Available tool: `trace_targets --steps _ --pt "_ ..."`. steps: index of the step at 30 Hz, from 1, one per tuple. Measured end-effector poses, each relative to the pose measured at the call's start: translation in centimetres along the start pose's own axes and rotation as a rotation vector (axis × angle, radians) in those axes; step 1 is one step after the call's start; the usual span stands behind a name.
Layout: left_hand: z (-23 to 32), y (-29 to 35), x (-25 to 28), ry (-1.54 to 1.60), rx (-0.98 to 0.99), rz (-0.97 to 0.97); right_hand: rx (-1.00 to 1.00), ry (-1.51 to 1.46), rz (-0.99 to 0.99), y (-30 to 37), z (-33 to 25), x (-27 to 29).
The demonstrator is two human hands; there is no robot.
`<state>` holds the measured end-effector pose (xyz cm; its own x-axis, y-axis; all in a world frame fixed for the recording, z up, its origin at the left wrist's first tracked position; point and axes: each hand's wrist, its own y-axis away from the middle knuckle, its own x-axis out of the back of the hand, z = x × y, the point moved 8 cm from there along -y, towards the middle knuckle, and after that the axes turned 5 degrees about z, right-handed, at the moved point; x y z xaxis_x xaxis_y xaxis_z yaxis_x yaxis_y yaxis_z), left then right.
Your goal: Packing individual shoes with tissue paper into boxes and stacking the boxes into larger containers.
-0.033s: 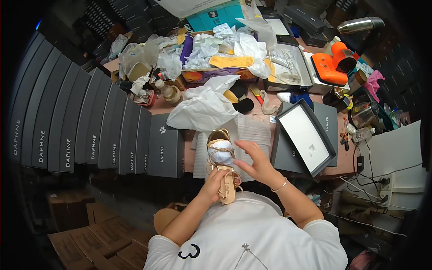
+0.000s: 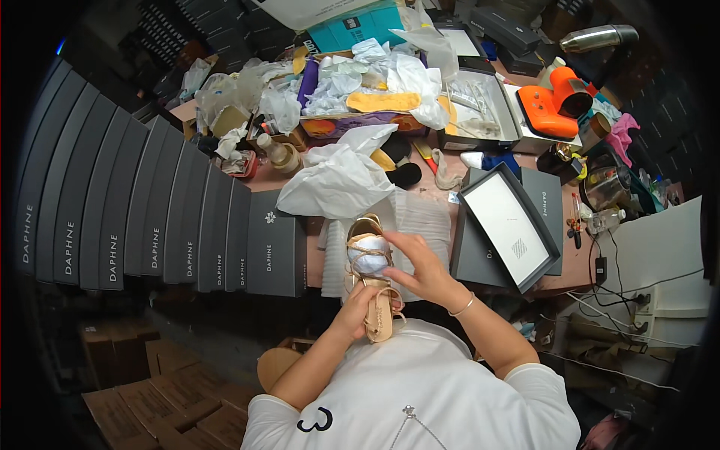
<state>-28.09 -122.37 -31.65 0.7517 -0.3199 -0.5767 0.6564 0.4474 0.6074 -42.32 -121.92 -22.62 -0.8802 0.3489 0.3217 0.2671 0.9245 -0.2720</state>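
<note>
A gold strappy sandal [image 2: 379, 319] is held in front of my chest, its heel end toward me. My left hand [image 2: 355, 310] is closed around its left side near the middle, with part of the fingers hidden beneath. A rounded white paper wad [image 2: 369, 255] fills the front part under the thin straps. At the right of the wad, my right hand [image 2: 424, 271] has thumb and forefinger spread apart, their tips at the strap edge. White ribbed foam wrap [image 2: 424, 225] lies under and beyond the sandal, and crumpled white tissue paper [image 2: 330, 180] rests just past it.
Dark grey shoe boxes [image 2: 135, 202] stand in a row at left. A tilted open box lid [image 2: 510, 225] lies on boxes at right. Behind are a carton of crumpled paper [image 2: 367, 82], an orange device [image 2: 551, 109] and a bottle [image 2: 276, 150]. Cables [image 2: 611, 300] hang at right.
My right hand has moved slightly left, bringing its thumb and forefinger to the sandal's straps and paper wad. My left hand keeps its hold with hardly any movement.
</note>
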Motion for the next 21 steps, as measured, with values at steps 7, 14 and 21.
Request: trace_targets --steps 7,14,21 --pt "-2.1 1.3 -0.8 0.176 0.168 -0.121 -0.035 0.058 -0.184 1.4 1.5 -2.8" --pt "0.6 -0.4 -0.4 0.296 -0.061 0.118 -0.115 0.004 -0.196 2.0 3.0 -3.2" --pt "3.1 -5.4 4.6 0.006 -0.055 0.166 -0.217 -0.081 -0.229 0.3 5.4 -2.4"
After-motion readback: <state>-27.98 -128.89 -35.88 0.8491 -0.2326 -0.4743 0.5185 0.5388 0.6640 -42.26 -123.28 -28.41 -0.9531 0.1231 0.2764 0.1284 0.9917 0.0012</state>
